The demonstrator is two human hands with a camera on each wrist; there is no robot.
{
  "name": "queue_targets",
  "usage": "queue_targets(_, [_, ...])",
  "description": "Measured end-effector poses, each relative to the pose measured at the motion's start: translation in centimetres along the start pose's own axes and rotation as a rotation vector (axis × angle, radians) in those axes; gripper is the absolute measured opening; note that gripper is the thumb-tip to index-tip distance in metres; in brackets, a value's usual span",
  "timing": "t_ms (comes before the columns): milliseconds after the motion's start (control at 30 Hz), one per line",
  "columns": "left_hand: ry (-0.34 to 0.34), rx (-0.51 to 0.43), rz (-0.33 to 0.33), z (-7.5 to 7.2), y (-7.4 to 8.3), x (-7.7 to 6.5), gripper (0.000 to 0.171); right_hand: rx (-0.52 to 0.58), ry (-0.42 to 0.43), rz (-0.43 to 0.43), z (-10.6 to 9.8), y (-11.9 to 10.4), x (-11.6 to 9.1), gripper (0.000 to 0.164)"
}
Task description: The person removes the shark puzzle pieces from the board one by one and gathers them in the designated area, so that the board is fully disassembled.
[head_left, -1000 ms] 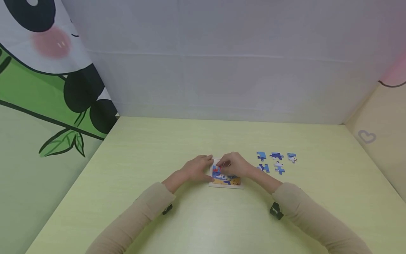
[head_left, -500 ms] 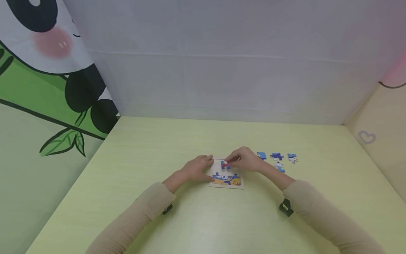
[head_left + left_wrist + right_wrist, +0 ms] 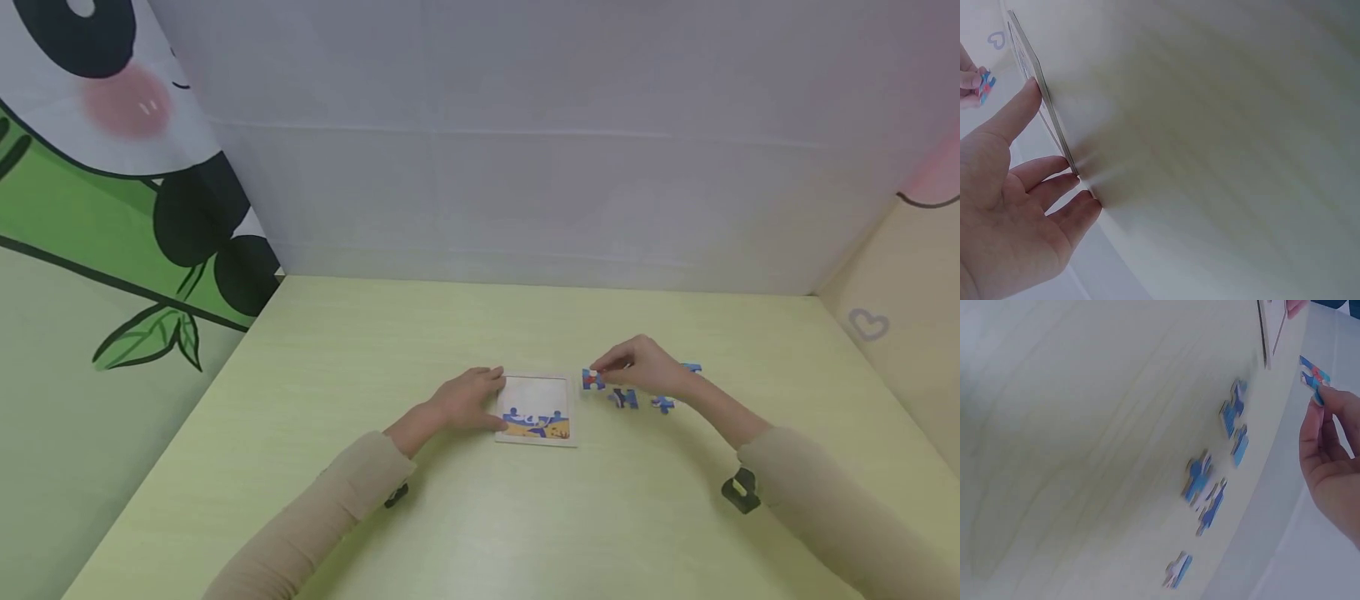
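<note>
In the head view, a white-edged puzzle board [image 3: 535, 443] lies flat on the table, with joined pieces [image 3: 536, 423] of orange, blue and white along its near side. My left hand [image 3: 465, 400] rests against the board's left edge, thumb and fingers spread along it; the left wrist view shows the fingertips [image 3: 1088, 203] touching that edge. To the right of the board, my right hand [image 3: 645, 365] pinches a blue and red puzzle piece [image 3: 592, 379] between thumb and fingers. This piece [image 3: 1314, 372] is raised above the table in the right wrist view.
Several loose blue puzzle pieces [image 3: 1197, 478] lie on the table below my right hand, partly hidden by it in the head view. The pale yellow table [image 3: 375, 333] meets a grey-white wall [image 3: 525, 200] at the back. Printed side walls [image 3: 885, 350] stand left and right.
My right hand has lifted the blue and red puzzle piece off the board and carried it right, over toward the loose pieces. The left hand and the board have stayed in place.
</note>
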State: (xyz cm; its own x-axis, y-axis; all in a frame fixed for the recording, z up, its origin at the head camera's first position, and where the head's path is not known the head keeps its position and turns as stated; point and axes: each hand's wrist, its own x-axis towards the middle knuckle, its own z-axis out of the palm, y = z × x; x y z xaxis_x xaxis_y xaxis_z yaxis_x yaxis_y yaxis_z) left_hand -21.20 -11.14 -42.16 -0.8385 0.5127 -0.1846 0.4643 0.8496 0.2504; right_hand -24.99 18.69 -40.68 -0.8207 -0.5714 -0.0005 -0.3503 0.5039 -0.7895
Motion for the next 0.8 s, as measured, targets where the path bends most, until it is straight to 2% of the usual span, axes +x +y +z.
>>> queue_targets(167, [0.0, -0.018, -0.004, 0.0, 0.1, 0.0, 0.072, 0.02, 0.007, 0.046, -2.1, 1.7, -2.4, 0.019])
queue_targets(367, [0.009, -0.017, -0.006, 0.2, 0.2, -0.1, 0.071, -0.073, 0.012, 0.075, -4.1, 3.9, -5.0, 0.018])
queue_targets(500, [0.006, -0.009, -0.007, 0.2, 0.1, 0.0, 0.072, -0.111, 0.025, 0.125, -5.1, 5.6, -6.5, 0.019])
queue_targets(700, [0.003, 0.0, -0.008, 0.2, 0.0, 0.2, 0.072, -0.09, 0.053, 0.212, -6.3, 8.0, -8.0, 0.024])
queue_targets(800, [0.001, 0.0, -0.009, 0.3, 0.0, 0.3, 0.072, -0.087, 0.044, 0.218, -6.6, 8.6, -8.3, 0.026])
